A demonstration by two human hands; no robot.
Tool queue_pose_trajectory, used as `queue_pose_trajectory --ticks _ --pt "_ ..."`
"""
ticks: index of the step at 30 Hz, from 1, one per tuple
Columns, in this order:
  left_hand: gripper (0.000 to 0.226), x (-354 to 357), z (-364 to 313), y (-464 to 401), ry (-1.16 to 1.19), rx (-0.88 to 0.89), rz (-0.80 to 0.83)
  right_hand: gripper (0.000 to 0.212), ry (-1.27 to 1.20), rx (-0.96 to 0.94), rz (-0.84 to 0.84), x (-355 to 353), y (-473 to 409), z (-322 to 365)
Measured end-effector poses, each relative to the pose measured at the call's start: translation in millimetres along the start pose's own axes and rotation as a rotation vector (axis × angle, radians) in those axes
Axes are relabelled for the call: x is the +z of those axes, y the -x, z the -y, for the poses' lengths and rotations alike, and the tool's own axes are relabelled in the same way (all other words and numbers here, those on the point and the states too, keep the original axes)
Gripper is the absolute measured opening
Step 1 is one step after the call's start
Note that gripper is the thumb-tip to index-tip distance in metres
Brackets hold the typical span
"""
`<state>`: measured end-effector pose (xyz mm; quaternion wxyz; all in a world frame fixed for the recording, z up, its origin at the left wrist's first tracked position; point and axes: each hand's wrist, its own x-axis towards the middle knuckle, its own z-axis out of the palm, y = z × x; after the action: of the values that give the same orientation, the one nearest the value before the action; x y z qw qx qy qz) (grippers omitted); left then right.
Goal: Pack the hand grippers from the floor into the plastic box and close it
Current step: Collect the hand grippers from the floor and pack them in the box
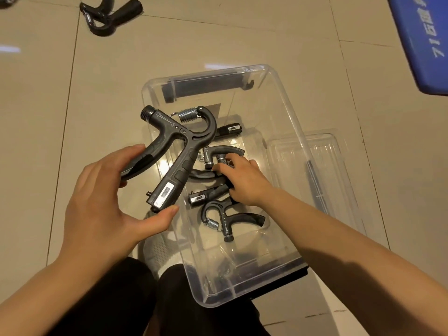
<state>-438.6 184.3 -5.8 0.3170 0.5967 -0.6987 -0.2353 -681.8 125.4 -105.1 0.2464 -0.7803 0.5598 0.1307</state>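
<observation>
A clear plastic box (286,110) stands open on the tiled floor in front of me. My left hand (109,202) grips a dark grey hand gripper (179,144) by its two handles, above the box's left rim. My right hand (242,183) reaches into the box, its fingers curled round a second gripper (206,175) lying on the bottom. Two more grippers lie inside: one (226,220) near me with its spring to the left, another (228,129) towards the far end. The clear lid (324,170) lies on the floor to the right of the box.
More black grippers with a carabiner (106,18) lie on the floor at the far left. A blue board (421,40) with white lettering juts in at the top right. My knees in black trousers (135,297) are just below the box.
</observation>
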Motion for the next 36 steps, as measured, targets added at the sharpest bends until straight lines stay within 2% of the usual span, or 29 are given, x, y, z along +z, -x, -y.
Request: queue_pose_trajectory --ticks 4,9,12,15,17,20,25,31,36 --pt "0.086 -1.2 3.2 -1.0 -0.009 -0.041 -0.011 0.080 0.069 -0.029 -0.085 -1.4 -6.2 -5.8" --pt "0.088 -4.2 6.9 -2.3 0.010 -0.067 -0.036 0.068 0.085 0.049 -0.066 -3.9 -13.0 -13.8" --pt "0.088 -4.6 5.8 -2.4 0.011 -0.076 -0.041 0.067 0.266 0.047 -0.082 -10.8 -19.6 -11.0" --pt "0.088 -4.4 6.0 -2.8 -0.004 -0.075 -0.039 0.045 0.496 0.000 -0.104 -22.0 -33.0 -9.2" --pt "0.087 -4.1 6.7 -3.1 -0.021 -0.073 -0.029 0.030 0.521 0.010 -0.138 -22.4 -37.3 -9.6" --pt "0.085 -4.0 6.7 -2.9 -0.021 -0.074 -0.031 0.022 0.535 0.049 -0.190 -15.4 -35.9 -9.5" --pt "0.083 -0.8 2.9 -4.0 -0.006 -0.063 -0.021 0.020 0.659 0.119 -0.136 -18.7 -31.9 -13.2" --pt "0.084 0.4 0.6 -3.5 0.005 -0.050 -0.023 0.015 0.682 0.150 -0.072 -21.7 -30.9 -23.3" --pt "0.084 1.6 1.6 -2.5 0.002 -0.051 -0.017 0.021 0.765 0.141 -0.020 -23.9 -29.6 -22.3"
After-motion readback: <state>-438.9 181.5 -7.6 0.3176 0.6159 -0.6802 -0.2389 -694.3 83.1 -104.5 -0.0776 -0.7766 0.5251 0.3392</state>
